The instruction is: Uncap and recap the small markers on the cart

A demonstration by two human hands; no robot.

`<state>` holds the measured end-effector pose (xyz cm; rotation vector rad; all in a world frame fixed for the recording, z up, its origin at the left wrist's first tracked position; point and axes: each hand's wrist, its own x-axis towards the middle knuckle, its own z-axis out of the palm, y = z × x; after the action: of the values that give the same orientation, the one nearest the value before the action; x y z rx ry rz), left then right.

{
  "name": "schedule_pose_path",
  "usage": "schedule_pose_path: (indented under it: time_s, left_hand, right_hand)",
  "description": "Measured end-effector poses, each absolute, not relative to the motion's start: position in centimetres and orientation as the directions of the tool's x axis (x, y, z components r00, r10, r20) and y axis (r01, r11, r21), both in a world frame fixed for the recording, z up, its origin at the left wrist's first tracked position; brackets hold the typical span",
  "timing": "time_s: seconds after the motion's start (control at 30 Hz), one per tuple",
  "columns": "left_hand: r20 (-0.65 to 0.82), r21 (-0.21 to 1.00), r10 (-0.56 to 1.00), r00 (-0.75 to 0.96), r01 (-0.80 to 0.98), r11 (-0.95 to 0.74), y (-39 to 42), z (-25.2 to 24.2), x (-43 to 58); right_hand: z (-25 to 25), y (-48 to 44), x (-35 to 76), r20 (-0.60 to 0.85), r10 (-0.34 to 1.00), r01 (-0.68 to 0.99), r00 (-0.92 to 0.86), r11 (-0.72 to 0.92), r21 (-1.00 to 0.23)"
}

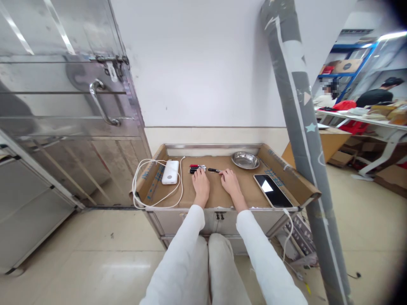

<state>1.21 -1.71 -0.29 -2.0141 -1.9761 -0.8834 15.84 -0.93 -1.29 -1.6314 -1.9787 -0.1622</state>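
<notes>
Two small groups of pen-like pieces lie on a cardboard-lined cart top [178, 202]. My left hand [201, 186] rests at the near edge of a row of red and black pieces with silvery ends [194, 168], its fingers stretched over those ends. My right hand [231, 183] has its fingertips closed on the right end of a single black pen-like piece [212, 170], which lies apart from the row. The exact kind of these pieces is too small to make out. Behind my right hand sits a shallow round metal dish [245, 160].
A white power bank [170, 172] and a looped white cable [159, 206] are at the left. At the right lies a phone [274, 192]. A tall grey wrapped roll [302, 106] leans beside the cart. A metal door [70, 84] stands left; two people are in the background right.
</notes>
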Motion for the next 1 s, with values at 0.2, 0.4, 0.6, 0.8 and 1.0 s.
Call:
schedule_pose_path:
  time_s: [0.2,0.4,0.6,0.8,1.0]
  left_hand:
    - [0.526,0.272,0.846,-0.083,0.959,-0.075,-1.3,-0.2,1.1]
    - [0.548,0.261,0.828,-0.118,0.965,-0.035,-0.7,-0.7,1.1]
    - [0.559,0.251,0.824,-0.095,0.966,-0.059,-0.1,-0.6,1.0]
    - [0.551,0.234,0.831,-0.082,0.97,-0.06,0.2,-0.6,0.9]
    - [0.543,0.23,0.837,-0.076,0.971,-0.061,0.0,-0.5,0.8]
  right_hand:
    - [-1.1,-1.1,15.8,0.48,0.871,0.94,-0.102,0.243,-0.241]
    - [-1.1,-1.1,15.8,0.48,0.87,0.942,-0.112,0.246,-0.227]
    - [-1.1,-1.4,15.7,0.483,0.867,0.933,-0.122,0.266,-0.242]
    - [-1.3,-1.4,15.8,0.481,0.868,0.928,-0.124,0.273,-0.254]
    - [-1.4,-1.3,15.9,0.473,0.873,0.923,-0.12,0.274,-0.27]
